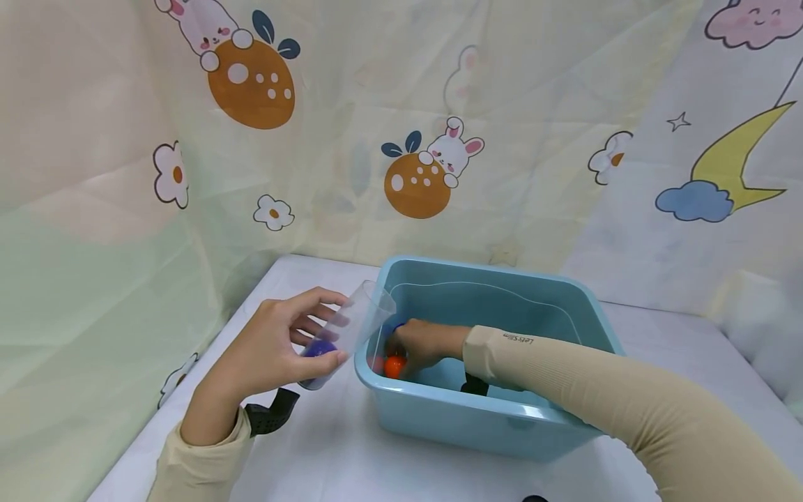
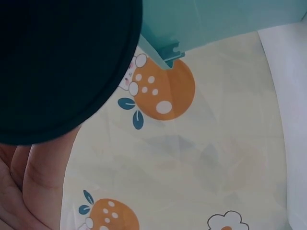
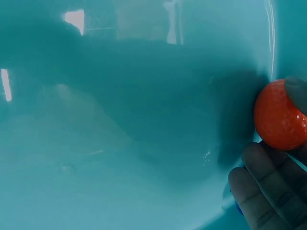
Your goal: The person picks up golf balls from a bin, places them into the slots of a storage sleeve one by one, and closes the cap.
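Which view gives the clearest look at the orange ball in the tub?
The right wrist view: the orange ball fills the right edge, close up, beside the right hand's fingers in the blue tub. The head view shows it only as a small orange spot by that hand. The left wrist view does not show it.

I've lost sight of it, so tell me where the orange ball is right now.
In the head view the orange ball sits inside the blue tub, at its near-left corner, against the right hand; the right wrist view shows it by the fingers.
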The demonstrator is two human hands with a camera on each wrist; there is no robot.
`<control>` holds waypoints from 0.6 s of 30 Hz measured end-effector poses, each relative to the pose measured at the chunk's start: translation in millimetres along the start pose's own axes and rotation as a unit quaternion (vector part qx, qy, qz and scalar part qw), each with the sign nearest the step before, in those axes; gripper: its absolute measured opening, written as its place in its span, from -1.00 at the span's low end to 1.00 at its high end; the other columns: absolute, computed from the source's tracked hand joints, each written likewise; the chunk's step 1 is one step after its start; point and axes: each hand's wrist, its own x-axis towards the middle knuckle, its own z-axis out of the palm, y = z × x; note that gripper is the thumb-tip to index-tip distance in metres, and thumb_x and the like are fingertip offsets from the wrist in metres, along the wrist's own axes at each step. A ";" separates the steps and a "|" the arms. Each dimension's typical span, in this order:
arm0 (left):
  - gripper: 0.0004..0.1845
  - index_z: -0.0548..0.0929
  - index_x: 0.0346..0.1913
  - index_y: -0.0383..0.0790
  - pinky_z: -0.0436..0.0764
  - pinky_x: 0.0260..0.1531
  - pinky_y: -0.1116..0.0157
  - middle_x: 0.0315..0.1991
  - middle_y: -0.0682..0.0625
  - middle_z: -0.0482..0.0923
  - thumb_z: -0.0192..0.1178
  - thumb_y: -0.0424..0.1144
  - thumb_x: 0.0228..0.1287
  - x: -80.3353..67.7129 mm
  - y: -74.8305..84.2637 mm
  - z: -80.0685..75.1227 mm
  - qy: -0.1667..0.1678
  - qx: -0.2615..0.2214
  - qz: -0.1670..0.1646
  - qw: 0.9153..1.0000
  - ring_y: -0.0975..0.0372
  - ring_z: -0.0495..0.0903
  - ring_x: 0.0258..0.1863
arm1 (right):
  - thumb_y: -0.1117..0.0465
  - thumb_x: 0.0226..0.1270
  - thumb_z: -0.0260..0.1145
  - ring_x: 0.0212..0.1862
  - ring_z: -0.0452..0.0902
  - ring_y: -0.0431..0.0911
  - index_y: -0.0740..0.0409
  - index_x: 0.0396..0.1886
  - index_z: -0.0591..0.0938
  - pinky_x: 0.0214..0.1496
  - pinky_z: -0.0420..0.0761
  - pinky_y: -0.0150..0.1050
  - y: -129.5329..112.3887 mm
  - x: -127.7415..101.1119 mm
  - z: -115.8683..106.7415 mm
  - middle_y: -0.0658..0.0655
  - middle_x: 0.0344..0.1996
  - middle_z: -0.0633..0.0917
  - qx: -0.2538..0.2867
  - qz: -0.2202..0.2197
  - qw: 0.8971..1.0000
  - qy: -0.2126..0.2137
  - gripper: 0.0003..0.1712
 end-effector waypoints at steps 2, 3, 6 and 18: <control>-0.48 0.69 0.22 -0.18 0.82 -0.21 0.31 -0.09 0.04 0.84 0.56 -0.30 0.18 0.1 0.6 0.5 -0.002 0.000 -0.001 1.000 0.30 0.83 -0.25 | 0.31 0.33 0.60 -0.25 0.61 -0.15 0.20 0.03 0.81 -0.04 0.72 -0.34 0.0 -0.1 -0.1 -0.01 -0.26 0.77 0.000 0.000 1.000 -0.001 -0.70; -0.48 0.69 0.22 -0.19 0.82 -0.21 0.31 -0.09 0.04 0.84 0.56 -0.30 0.18 0.1 0.9 0.6 -0.003 0.000 -0.001 1.000 0.31 0.83 -0.25 | 0.31 0.33 0.59 -0.26 0.60 -0.15 0.20 0.02 0.80 -0.06 0.71 -0.34 0.1 -0.2 -0.1 -0.02 -0.28 0.76 0.001 0.001 1.000 -0.002 -0.71; -0.48 0.69 0.22 -0.19 0.82 -0.22 0.30 -0.09 0.04 0.84 0.56 -0.30 0.17 -0.2 1.2 0.9 -0.002 0.002 0.000 1.000 0.33 0.82 -0.25 | 0.29 0.35 0.59 -0.28 0.59 -0.15 0.19 0.00 0.79 -0.11 0.69 -0.35 0.4 -1.4 -0.5 -0.03 -0.32 0.73 0.006 0.003 1.000 -0.004 -0.74; -0.48 0.68 0.21 -0.22 0.83 -0.23 0.28 -0.09 -0.01 0.85 0.56 -0.28 0.18 -0.6 1.7 0.2 -0.003 0.004 -0.001 1.000 0.33 0.82 -0.26 | 0.35 0.31 0.60 -0.24 0.64 -0.11 0.28 0.08 0.79 0.04 0.77 -0.26 -2.7 -10.3 -10.8 0.06 -0.23 0.80 0.032 -0.005 0.999 0.015 -0.64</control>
